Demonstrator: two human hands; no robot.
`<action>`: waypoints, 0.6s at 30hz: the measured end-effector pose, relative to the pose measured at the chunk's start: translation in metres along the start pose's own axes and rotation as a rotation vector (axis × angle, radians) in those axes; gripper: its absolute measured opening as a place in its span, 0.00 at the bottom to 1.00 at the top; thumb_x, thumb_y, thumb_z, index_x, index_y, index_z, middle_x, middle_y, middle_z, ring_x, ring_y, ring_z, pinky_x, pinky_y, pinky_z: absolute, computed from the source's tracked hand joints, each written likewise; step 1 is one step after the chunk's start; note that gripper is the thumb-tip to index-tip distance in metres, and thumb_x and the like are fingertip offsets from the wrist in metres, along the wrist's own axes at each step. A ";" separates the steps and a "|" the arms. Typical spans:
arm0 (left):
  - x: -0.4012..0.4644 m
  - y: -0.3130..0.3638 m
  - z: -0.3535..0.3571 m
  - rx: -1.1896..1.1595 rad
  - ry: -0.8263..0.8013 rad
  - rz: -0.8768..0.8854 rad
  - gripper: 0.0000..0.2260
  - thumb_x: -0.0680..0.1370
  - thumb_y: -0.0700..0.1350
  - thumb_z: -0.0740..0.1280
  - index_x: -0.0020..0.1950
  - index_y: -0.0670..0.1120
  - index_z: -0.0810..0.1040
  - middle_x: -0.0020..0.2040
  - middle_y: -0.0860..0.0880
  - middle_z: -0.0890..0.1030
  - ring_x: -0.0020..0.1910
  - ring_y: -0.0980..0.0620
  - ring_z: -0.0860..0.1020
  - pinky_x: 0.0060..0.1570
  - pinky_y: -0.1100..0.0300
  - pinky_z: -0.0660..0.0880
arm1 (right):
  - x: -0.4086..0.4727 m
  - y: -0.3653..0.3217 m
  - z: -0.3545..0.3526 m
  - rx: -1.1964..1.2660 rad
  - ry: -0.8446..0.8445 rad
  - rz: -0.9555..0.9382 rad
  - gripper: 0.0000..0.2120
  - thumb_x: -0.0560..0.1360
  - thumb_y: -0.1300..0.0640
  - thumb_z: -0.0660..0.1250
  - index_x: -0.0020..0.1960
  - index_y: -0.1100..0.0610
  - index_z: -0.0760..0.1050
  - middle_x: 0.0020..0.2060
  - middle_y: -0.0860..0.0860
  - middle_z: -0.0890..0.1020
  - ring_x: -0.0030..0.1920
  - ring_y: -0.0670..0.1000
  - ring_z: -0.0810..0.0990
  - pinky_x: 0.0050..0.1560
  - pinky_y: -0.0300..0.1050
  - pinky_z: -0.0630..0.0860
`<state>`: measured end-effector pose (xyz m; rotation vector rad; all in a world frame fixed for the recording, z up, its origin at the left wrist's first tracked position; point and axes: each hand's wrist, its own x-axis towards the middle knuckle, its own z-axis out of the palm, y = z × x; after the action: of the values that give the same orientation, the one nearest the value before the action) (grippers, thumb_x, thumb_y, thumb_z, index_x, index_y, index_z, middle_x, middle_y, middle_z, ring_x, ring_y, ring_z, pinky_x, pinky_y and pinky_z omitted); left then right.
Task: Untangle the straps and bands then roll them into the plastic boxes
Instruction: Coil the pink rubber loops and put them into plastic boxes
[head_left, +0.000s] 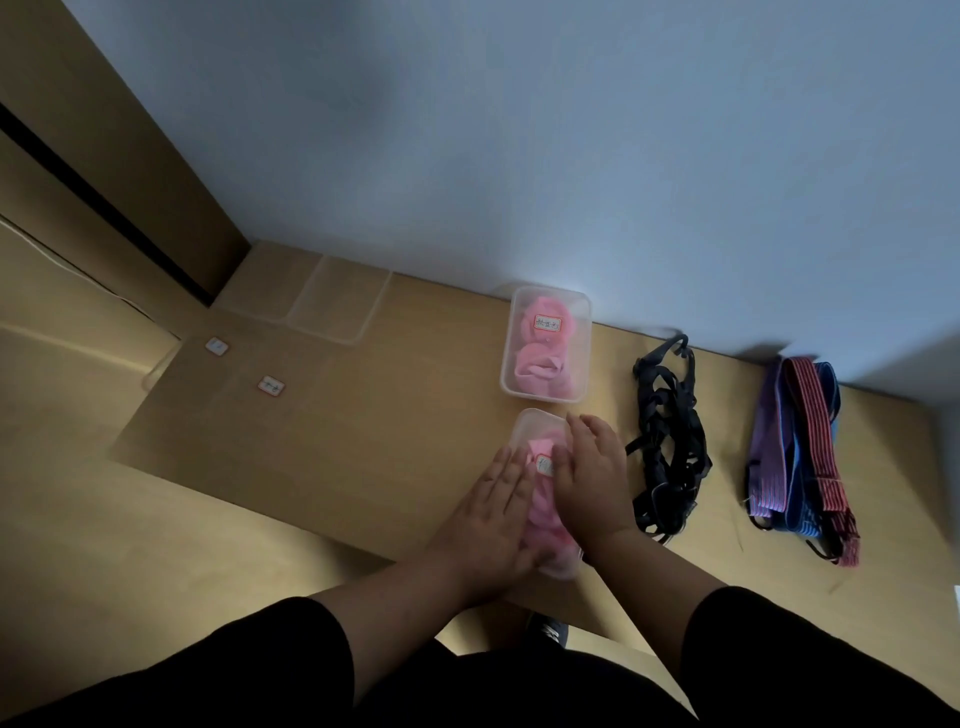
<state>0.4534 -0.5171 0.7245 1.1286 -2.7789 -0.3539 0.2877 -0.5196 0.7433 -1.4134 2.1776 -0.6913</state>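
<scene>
Risk, as judged: uneven pressing could leave the lid unseated or skid the clear plastic box of rolled pink bands (545, 499) off the near edge of the tan wooden desk (363, 415), which it already overhung. Left hand (493, 519) lay flat, fingers straight, on the box's left side. Right hand (592, 473) pressed its top, fingers spread, lightly bent. A second lidded clear box of pink rolls (546, 344) sat just beyond. Rightward, untouched: tangled black straps (667, 447), then striped purple, blue and red bands (800, 452).
</scene>
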 end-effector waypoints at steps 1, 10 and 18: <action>0.001 0.001 0.000 0.020 -0.020 0.023 0.40 0.76 0.64 0.57 0.74 0.32 0.60 0.75 0.33 0.64 0.76 0.38 0.56 0.74 0.49 0.54 | -0.001 0.002 -0.001 0.030 0.004 0.013 0.32 0.77 0.44 0.52 0.70 0.64 0.73 0.66 0.62 0.74 0.68 0.61 0.71 0.70 0.46 0.62; 0.006 0.015 -0.001 0.058 -0.085 0.013 0.45 0.72 0.69 0.55 0.70 0.32 0.70 0.72 0.31 0.68 0.75 0.34 0.63 0.70 0.47 0.58 | -0.006 0.014 -0.002 0.206 0.038 0.062 0.20 0.79 0.62 0.66 0.69 0.67 0.73 0.65 0.61 0.72 0.66 0.56 0.71 0.67 0.39 0.61; 0.003 0.014 0.003 0.074 -0.047 0.012 0.46 0.74 0.71 0.55 0.75 0.33 0.64 0.76 0.32 0.61 0.78 0.37 0.55 0.72 0.47 0.55 | -0.004 0.010 0.007 -0.240 0.015 -0.083 0.30 0.75 0.45 0.52 0.74 0.55 0.70 0.70 0.56 0.74 0.71 0.64 0.69 0.73 0.65 0.59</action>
<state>0.4412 -0.5096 0.7254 1.1326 -2.8608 -0.2826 0.2860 -0.5133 0.7321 -1.6305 2.2848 -0.4819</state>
